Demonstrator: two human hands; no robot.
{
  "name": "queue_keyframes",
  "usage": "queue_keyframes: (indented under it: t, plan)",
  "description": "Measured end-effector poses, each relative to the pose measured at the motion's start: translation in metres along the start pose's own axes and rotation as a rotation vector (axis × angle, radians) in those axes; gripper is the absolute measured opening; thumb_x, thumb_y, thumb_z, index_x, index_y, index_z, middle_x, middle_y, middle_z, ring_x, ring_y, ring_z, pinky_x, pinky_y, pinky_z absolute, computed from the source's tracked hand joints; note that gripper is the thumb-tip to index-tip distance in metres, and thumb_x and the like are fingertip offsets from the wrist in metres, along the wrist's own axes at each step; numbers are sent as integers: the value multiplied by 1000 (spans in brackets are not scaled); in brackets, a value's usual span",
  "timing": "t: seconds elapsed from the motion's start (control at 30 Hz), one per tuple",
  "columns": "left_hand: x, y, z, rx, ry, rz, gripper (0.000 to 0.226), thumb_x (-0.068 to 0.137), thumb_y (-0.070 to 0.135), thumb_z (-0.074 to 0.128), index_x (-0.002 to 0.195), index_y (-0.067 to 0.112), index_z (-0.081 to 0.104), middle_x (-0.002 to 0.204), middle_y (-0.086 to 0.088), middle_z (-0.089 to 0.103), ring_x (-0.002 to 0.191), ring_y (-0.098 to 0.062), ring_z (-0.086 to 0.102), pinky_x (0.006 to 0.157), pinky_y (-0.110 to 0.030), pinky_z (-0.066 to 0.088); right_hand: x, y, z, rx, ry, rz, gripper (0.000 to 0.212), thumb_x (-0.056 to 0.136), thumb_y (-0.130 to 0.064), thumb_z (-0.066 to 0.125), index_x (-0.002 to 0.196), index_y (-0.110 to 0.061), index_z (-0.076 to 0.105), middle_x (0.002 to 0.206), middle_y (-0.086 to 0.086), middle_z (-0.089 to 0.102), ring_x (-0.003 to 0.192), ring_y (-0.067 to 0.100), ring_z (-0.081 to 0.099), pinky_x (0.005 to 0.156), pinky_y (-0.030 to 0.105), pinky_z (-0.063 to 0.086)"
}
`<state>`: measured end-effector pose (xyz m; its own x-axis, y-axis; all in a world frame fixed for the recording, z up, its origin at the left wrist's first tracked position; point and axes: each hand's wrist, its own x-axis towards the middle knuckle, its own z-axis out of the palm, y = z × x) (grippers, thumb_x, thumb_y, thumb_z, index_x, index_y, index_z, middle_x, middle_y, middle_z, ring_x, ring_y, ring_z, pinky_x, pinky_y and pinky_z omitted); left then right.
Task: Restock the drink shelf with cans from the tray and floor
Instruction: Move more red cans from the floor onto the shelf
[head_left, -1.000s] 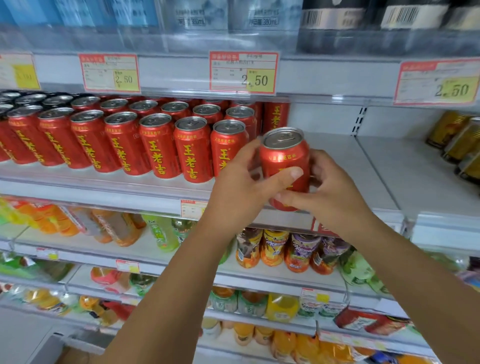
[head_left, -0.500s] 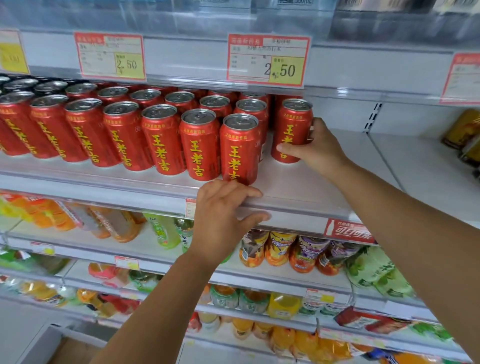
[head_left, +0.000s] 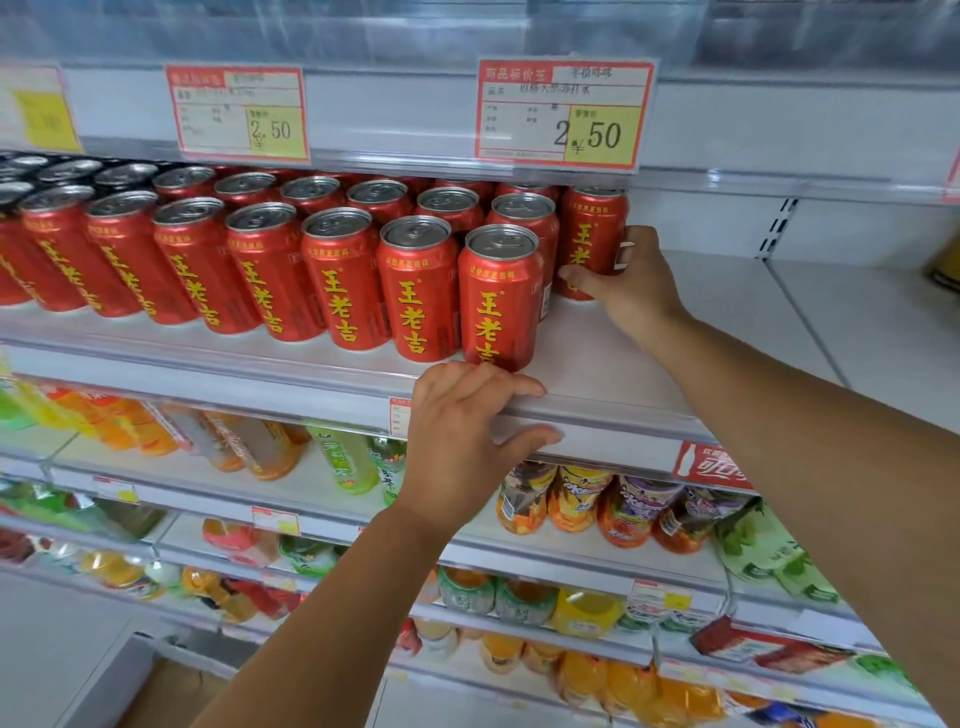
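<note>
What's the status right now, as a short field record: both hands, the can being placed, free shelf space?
right hand: grips the end can from its right side
end can: upright, apparently set down, behind the front row at the right end
left hand: holds the shelf edge, fingers on top, thumb on the front rail
front-row cans: red, upright, labels forward
bare shelf: free space to the right of the cans

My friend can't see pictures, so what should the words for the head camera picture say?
A person's right hand grips a red can, upright at the right end of rows of matching cans on a white shelf. The left hand holds the shelf's front edge. Juice bottles fill the shelves underneath.
</note>
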<state>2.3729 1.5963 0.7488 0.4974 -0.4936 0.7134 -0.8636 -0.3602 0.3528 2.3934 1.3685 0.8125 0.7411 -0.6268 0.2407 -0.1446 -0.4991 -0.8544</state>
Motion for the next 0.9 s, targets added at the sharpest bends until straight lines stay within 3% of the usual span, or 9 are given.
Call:
queue_keyframes:
  t: [0.13,0.23,0.37,0.47,0.53,0.63,0.73,0.8,0.9]
  plan:
    - [1,1,-3,7,-22,4,36,76,55,72,99,28,72,92,14,66,90,-13,57,92,-23,28,-10,-6,-9,21,-95,61,81,77,-41,77,140,-15,33,134,7,55,118,22,56,87,27,42]
    - [5,4,-6,36,-30,10,34,75,53,73,101,31,73,99,16,68,94,-13,59,90,-27,31,-30,-13,-32,-71,-109,67,72,84,-45,69,142,-19,34,133,4,53,113,17,54,85,26,39]
    - [2,36,4,-61,75,59,24,79,36,73,97,21,75,108,9,70,102,-20,61,94,-39,42,-82,-5,-74,-2,27,-59,42,87,-34,67,126,-25,53,112,-4,64,102,6,60,83,17,45]
    - [-11,85,30,-174,11,124,22,81,28,70,98,16,74,109,4,70,101,-19,62,96,-31,43,-142,10,-113,135,208,-154,22,90,-17,63,112,-23,60,92,-10,66,86,1,62,77,13,45]
    - [-30,115,58,-289,-141,129,24,82,30,65,101,17,73,107,5,70,100,-16,59,95,-22,40,-185,30,-140,143,293,-149,20,92,-13,60,110,-22,59,89,-9,66,84,5,63,77,17,47]
    - [-72,148,109,-411,-500,42,33,84,37,61,114,25,68,113,10,65,107,-14,58,94,-25,45,-246,86,-178,152,381,-4,21,94,-11,58,110,-25,56,90,1,67,85,15,65,77,24,51]
    - [-132,167,167,-436,-867,-22,41,81,46,56,119,32,62,107,18,56,103,-11,58,88,-28,48,-310,164,-206,109,415,338,20,95,-14,57,111,-27,55,91,4,66,80,10,63,72,21,51]
    - [-177,176,204,-426,-1081,-61,45,77,47,56,119,30,61,108,14,57,99,-12,60,84,-33,51,-354,217,-216,93,425,575,20,95,-16,57,112,-27,56,89,0,66,74,3,61,69,13,46]
    - [-241,178,253,-393,-1367,-161,45,80,37,68,122,25,60,120,5,58,105,-15,61,90,-34,49,-414,295,-213,81,462,898,19,93,-20,58,111,-28,57,90,-4,63,70,-2,56,61,6,40]
